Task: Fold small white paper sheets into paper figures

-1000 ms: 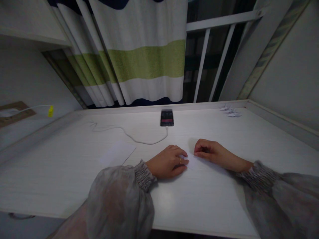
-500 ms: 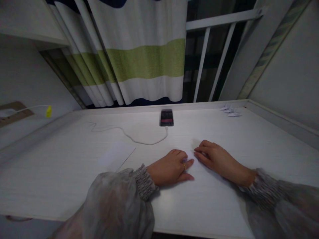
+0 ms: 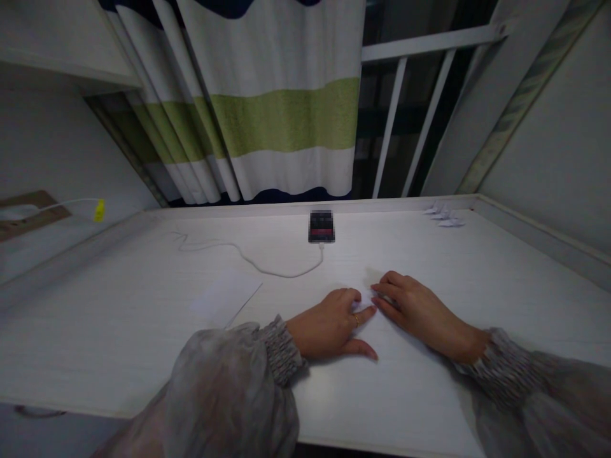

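My left hand (image 3: 334, 324) lies palm down on the white desk (image 3: 143, 343), fingers stretched out, a ring on one finger. My right hand (image 3: 415, 308) rests beside it, fingers flat and pointing left. The fingertips of both hands meet over a small white paper piece (image 3: 366, 298), pressing it to the desk; most of it is hidden. Both arms wear loose grey sleeves.
A white paper sheet (image 3: 224, 296) lies left of my hands. A dark phone (image 3: 321, 227) with a white cable (image 3: 248, 257) sits at the back. Small folded paper figures (image 3: 443, 215) stand at the far right corner. A striped curtain (image 3: 277, 108) and a white railing (image 3: 410, 108) rise behind.
My left hand's thumb has spread outward and its fingers stretched flatter. My right hand went from curled to flat and slid a little nearer to me.
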Available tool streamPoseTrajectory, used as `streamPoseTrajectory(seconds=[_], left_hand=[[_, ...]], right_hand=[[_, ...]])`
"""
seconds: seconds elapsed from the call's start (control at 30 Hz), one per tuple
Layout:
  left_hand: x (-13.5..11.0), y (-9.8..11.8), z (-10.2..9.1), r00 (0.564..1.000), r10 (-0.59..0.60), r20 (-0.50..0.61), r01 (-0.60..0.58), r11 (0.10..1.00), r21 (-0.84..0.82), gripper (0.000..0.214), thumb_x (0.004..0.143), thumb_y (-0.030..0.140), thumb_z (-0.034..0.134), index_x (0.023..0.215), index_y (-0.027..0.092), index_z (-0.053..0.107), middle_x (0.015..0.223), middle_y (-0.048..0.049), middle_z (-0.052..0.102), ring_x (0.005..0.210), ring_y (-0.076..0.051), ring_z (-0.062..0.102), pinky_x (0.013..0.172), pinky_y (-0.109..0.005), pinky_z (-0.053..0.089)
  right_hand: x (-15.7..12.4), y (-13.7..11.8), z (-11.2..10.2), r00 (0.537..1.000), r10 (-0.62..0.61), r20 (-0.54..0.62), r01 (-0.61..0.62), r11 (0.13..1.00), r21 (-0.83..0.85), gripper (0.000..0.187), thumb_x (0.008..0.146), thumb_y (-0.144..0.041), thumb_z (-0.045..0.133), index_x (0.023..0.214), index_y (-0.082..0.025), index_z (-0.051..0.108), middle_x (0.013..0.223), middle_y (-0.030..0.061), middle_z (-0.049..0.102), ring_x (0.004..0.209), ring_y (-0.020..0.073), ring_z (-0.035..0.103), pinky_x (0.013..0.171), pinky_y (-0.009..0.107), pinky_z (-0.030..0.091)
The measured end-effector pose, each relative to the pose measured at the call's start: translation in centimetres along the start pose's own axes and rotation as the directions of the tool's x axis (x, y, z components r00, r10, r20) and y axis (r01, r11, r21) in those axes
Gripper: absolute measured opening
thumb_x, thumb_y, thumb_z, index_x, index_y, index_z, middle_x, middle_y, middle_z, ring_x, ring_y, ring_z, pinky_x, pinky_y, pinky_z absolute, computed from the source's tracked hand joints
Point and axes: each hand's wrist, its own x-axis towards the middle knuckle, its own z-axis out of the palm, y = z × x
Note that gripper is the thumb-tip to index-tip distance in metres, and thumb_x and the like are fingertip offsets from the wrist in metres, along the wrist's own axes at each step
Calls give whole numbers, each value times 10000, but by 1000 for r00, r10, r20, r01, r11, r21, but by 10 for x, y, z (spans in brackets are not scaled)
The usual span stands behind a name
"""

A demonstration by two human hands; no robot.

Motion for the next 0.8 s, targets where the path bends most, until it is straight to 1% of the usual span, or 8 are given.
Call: streamPoseTrajectory(seconds=[0.1, 0.2, 0.4, 0.5, 0.6, 0.7, 0.77, 0.8], left_hand=[[-2, -3, -3, 999, 31, -11, -31, 1000, 5, 600, 777, 526, 426, 1156, 65, 484, 1130, -191, 504, 1050, -246, 465, 920, -387, 370], [-3, -7, -5, 998, 61, 3, -61, 997, 41, 483, 809, 463, 426, 1084, 81, 532, 1113, -161, 542, 1018, -220, 505, 968, -398, 329], [-3, -8, -8, 999, 52, 16, -53, 995, 83, 473, 805, 459, 440, 1091, 94, 533, 1101, -144, 552, 1034, -219, 504, 998, -407, 301], [-2, -6, -11, 998, 44, 39, -47, 997, 65, 462, 813, 444, 437, 1090, 87, 533, 1099, -140, 549, 1000, -203, 516, 988, -376, 321], [-2, -5, -14, 998, 42, 47, -44, 998, 52, 462, 815, 439, 437, 1088, 79, 537, 1094, -143, 547, 996, -205, 512, 971, -355, 339], [-1, -5, -15, 998, 40, 56, -42, 998, 45, 462, 814, 438, 442, 1080, 74, 543, 1078, -148, 551, 1001, -210, 506, 944, -342, 359], [-2, -5, -15, 997, 36, 65, -40, 998, 52, 468, 816, 440, 438, 1094, 77, 534, 1080, -152, 550, 1011, -213, 503, 947, -361, 351], [-2, -5, -14, 997, 32, 68, -36, 998, 58, 470, 818, 441, 432, 1106, 81, 526, 1088, -154, 548, 1021, -214, 501, 959, -381, 335]], right_hand=[[0, 1, 2, 1000, -14, -4, 14, 1000, 17, 193, 830, -189, 464, 889, -146, 642, 823, 79, 588, 744, 191, 576, 693, 338, 483], [0, 3, 3, 1000, -21, -19, 23, 998, 63, 191, 829, -185, 464, 908, -137, 631, 828, 78, 600, 753, 185, 581, 698, 323, 491], [0, 3, 2, 997, -52, -54, 60, 987, 146, 168, 819, -169, 454, 892, -157, 604, 852, 68, 638, 790, 181, 591, 742, 339, 488], [-2, 1, 0, 995, -57, -79, 72, 977, 202, 165, 807, -161, 449, 882, -166, 595, 852, 64, 647, 795, 176, 594, 732, 334, 491], [-2, 0, 0, 996, -14, -86, 38, 960, 278, 166, 796, -167, 452, 889, -153, 589, 847, 70, 642, 779, 172, 587, 712, 327, 491], [-1, 2, 4, 995, 72, -68, -39, 918, 395, 255, 778, -180, 484, 1019, -147, 561, 835, 57, 628, 716, 152, 579, 666, 304, 494], [1, 5, 7, 993, 113, -38, -83, 884, 460, 308, 772, -192, 501, 1074, -158, 546, 802, 38, 614, 664, 138, 569, 630, 288, 491], [1, 6, 8, 993, 117, -26, -90, 875, 475, 300, 772, -199, 505, 1066, -162, 555, 786, 32, 608, 650, 135, 563, 621, 285, 488]])
